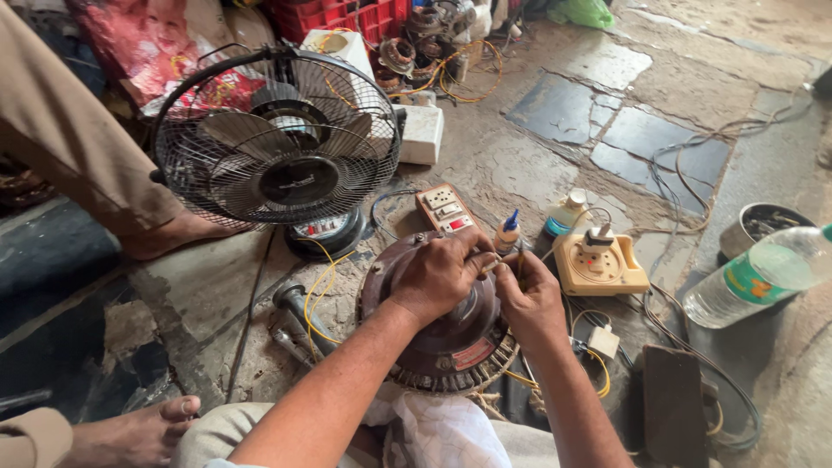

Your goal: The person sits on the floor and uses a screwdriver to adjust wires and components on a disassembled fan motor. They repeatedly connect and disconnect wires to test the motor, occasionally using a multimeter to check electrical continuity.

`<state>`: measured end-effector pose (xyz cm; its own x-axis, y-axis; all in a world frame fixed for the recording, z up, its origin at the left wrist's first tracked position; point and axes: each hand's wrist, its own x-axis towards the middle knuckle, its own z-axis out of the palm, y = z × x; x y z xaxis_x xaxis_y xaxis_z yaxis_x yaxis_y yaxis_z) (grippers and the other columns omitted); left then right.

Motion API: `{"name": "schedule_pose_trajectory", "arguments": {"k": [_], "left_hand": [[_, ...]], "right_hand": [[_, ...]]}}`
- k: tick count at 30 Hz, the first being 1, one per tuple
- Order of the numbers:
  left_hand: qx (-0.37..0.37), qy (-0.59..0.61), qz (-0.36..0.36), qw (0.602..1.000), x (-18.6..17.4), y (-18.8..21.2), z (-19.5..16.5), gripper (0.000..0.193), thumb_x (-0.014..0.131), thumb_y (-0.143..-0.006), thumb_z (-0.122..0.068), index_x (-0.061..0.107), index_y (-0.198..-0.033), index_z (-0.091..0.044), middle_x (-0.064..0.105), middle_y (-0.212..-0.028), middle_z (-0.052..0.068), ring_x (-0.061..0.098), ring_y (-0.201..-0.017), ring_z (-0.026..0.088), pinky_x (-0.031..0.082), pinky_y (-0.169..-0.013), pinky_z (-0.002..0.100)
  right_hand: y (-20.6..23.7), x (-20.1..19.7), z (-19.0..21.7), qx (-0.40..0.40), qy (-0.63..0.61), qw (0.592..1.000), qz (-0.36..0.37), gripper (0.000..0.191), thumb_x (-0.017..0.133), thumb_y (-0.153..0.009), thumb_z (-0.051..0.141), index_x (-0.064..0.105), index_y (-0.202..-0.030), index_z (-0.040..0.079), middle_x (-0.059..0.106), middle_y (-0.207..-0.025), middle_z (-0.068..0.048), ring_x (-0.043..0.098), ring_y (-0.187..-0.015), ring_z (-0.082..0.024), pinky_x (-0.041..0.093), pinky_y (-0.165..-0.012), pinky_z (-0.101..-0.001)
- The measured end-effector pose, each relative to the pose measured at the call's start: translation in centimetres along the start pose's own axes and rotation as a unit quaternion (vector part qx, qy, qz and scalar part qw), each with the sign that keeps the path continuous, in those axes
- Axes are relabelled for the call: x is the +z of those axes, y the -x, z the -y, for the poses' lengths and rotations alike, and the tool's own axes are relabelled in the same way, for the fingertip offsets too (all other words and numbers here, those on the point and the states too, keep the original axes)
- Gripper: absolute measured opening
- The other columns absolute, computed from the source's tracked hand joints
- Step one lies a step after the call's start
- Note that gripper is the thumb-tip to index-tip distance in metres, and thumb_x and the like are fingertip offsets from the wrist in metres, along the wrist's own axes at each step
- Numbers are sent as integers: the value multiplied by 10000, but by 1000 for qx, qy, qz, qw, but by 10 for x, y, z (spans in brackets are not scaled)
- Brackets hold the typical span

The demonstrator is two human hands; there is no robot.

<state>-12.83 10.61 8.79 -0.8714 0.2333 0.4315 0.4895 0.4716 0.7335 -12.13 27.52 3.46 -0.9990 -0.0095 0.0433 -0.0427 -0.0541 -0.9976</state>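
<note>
A round brown fan motor housing (451,334) rests on my lap, its copper windings showing along the lower rim. My left hand (438,273) lies on top of the housing with its fingers pinching a thin stick-like piece at the far edge. Beside it, my right hand (529,299) grips the same thin piece, fingers closed around it. Yellow wires (319,286) trail from the motor to the left and right.
A black table fan (277,143) stands at the back left. Behind the motor lie a switch board (444,208), two small glue bottles (508,232), a beige socket box (598,264). A plastic water bottle (763,277) and metal cup (763,227) sit right. Another person's feet (143,429) are at left.
</note>
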Motion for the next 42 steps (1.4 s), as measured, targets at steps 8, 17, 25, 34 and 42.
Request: {"name": "schedule_pose_trajectory", "arguments": {"k": [8,17,25,34,42], "left_hand": [[11,-22,-13,1000,3,-1,9,177,667,-983,-255,630,-1038,-91,752,-838,136,753,-813,336,580,-685,448],[-43,-15,-9,999,4,-2,10,180,610,-1013,-294,598,-1080,-127,734,-702,101,765,-725,320,575,-633,452],[-56,-36,-65,996,11,-5,15,176,578,-1041,-262,604,-1097,-97,749,-775,112,770,-743,287,591,-616,424],[-86,74,-30,993,10,-12,26,401,509,-998,-127,432,-1389,-82,791,-857,82,780,-813,236,605,-764,376],[70,-121,-93,986,-23,20,4,341,691,-912,-69,573,-1231,-87,689,-1100,114,676,-1066,291,554,-934,417]], "right_hand": [[-7,3,-6,3,-68,998,-16,75,684,-956,129,648,-946,64,590,-748,29,535,-606,-45,439,-504,-220],[-9,5,0,20,-107,993,-38,149,704,-861,122,653,-1000,111,631,-750,16,561,-563,-58,438,-468,-230],[-3,2,-5,32,-8,999,21,194,727,-957,232,696,-977,42,568,-678,45,468,-542,-41,357,-468,-220],[1,-15,7,74,-14,995,-71,215,669,-936,231,692,-1049,50,703,-750,1,525,-493,-59,400,-419,-242],[26,-1,-9,97,108,983,108,275,748,-981,247,783,-947,-23,660,-703,-31,486,-501,-34,378,-423,-220]]}}
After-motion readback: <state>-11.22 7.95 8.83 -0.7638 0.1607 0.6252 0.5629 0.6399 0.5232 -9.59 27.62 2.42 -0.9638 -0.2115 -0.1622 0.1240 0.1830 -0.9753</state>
